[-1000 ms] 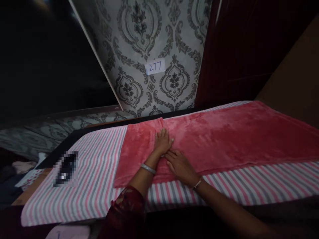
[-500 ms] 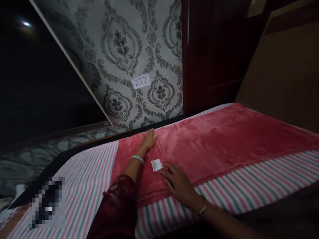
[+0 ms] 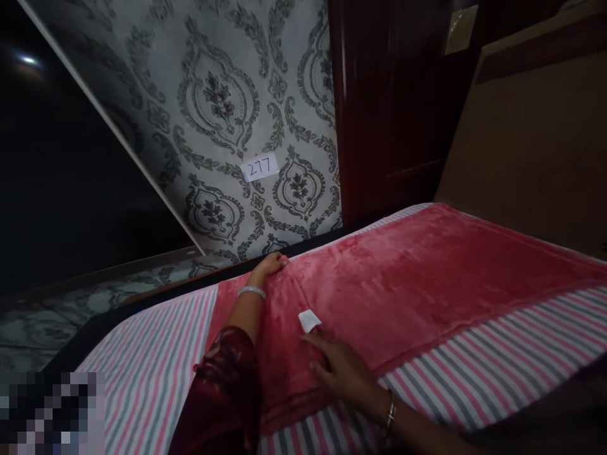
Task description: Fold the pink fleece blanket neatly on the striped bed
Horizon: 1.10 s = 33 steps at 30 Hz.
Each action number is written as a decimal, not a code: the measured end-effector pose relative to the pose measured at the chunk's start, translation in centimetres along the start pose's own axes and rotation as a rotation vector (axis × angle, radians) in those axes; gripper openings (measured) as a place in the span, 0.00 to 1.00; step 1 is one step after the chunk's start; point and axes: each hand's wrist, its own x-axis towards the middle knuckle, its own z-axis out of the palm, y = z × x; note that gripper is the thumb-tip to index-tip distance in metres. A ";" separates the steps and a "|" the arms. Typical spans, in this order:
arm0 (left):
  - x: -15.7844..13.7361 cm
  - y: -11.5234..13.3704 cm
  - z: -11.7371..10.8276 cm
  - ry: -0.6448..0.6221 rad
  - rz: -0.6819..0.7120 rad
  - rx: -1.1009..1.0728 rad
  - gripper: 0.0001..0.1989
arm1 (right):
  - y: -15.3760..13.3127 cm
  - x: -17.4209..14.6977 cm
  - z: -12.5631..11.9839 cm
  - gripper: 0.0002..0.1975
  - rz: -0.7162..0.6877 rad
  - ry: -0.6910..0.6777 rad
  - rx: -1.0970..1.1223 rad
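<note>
A red plush blanket [image 3: 408,272] lies folded in a long strip, with a fold line running across its left part. At the far end of that line, my left hand [image 3: 272,262] is closed on the blanket's edge, a bit of red cloth showing at its fingertips. Nearer to me, my right hand [image 3: 344,370] curls its thumb and forefinger around the cloth beside a white label [image 3: 310,321]; its other fingers are partly hidden. Both hands are low over the blanket.
Beneath the blanket spreads a pink, grey and white striped sheet [image 3: 156,354]. Patterned wallpaper [image 3: 218,107] with a paper marked 277 [image 3: 260,166] rises behind. A dark screen [image 3: 71,164] stands left, a dark red door [image 3: 379,114] and brown board [image 3: 535,139] right.
My left hand has gone from lying flat to gripping the far edge. My right hand has shifted slightly toward me, and the label now sits at the fold line. The view has turned slightly.
</note>
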 end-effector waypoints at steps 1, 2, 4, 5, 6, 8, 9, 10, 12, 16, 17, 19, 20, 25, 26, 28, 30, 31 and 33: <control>0.2 -0.2 0.0 0.003 0.005 -0.020 0.15 | -0.1 0.0 0.0 0.29 -0.003 -0.002 0.010; 0.3 -0.3 -0.1 0.006 0.012 -0.037 0.14 | -0.2 0.0 0.0 0.29 -0.006 0.003 0.023; 0.7 -0.4 0.0 0.019 0.037 -0.061 0.14 | -0.4 -0.1 0.0 0.29 -0.017 0.024 0.052; 0.9 -0.3 0.1 0.032 0.055 -0.068 0.13 | -0.5 -0.2 0.0 0.30 -0.021 0.039 0.059; 1.0 -0.3 0.2 0.051 0.074 -0.073 0.14 | -0.5 -0.3 0.0 0.30 -0.022 0.052 0.056; 1.2 -0.2 0.9 0.089 0.113 -0.071 0.14 | -0.5 -0.5 0.1 0.30 -0.018 0.067 0.014; 1.2 -0.2 1.4 0.106 0.128 -0.063 0.14 | -0.4 -0.6 0.2 0.29 -0.017 0.067 -0.014; 1.2 -0.2 1.9 0.120 0.140 -0.052 0.14 | -0.3 -0.7 0.3 0.29 -0.016 0.062 -0.043; 1.0 -0.3 3.0 0.148 0.159 -0.025 0.12 | -0.1 -0.8 0.4 0.28 -0.011 0.040 -0.094; 0.4 -0.5 4.2 0.203 0.191 0.020 0.08 | 0.0 -1.0 0.3 0.30 0.023 -0.001 -0.144; 0.4 -0.4 4.3 0.211 0.195 0.033 0.09 | -0.1 -1.1 0.2 0.30 0.031 -0.013 -0.151; 0.3 -0.2 4.4 0.218 0.196 0.063 0.11 | -0.2 -1.2 0.2 0.30 0.041 -0.039 -0.180; 0.3 -0.1 4.4 0.221 0.192 0.080 0.12 | -0.2 -1.2 0.2 0.30 0.046 -0.049 -0.203; -0.2 0.5 4.5 0.227 0.154 0.149 0.13 | 0.0 -1.5 0.4 0.29 0.060 -0.066 -0.278; -0.3 0.7 4.5 0.224 0.145 0.156 0.13 | 0.1 -1.6 0.4 0.29 0.054 -0.069 -0.277; -0.5 1.0 4.5 0.216 0.129 0.161 0.13 | 0.2 -1.7 0.3 0.28 0.028 -0.066 -0.256; -0.6 1.2 4.3 0.204 0.119 0.150 0.13 | 0.4 -1.8 0.1 0.27 -0.015 -0.057 -0.214; -0.6 1.2 4.1 0.195 0.117 0.138 0.13 | 0.4 -2.0 0.0 0.27 -0.032 -0.055 -0.195; -0.6 1.3 3.4 0.169 0.116 0.100 0.14 | 0.4 -2.2 -0.3 0.27 -0.039 -0.056 -0.177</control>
